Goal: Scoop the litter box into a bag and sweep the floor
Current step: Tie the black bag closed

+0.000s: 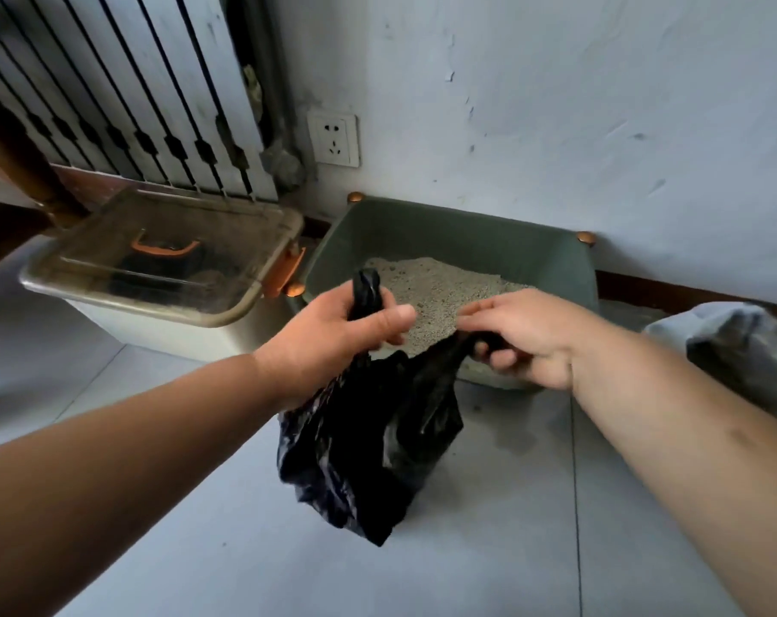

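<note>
A black plastic bag [368,443] hangs above the floor in front of the litter box. My left hand [333,336] grips one bag handle, whose twisted end sticks up past my fingers. My right hand [524,336] grips the other handle at the bag's right side. Behind the hands stands the green litter box [457,236] against the wall, with grey litter [440,291] heaped inside. No scoop or broom shows.
A lidded plastic storage bin [155,269] with orange handle and latches stands left of the litter box. A radiator [124,91] and a wall socket [333,140] are behind. A grey crumpled bag [734,349] lies at right. Pale floor tiles [489,549] spread in front.
</note>
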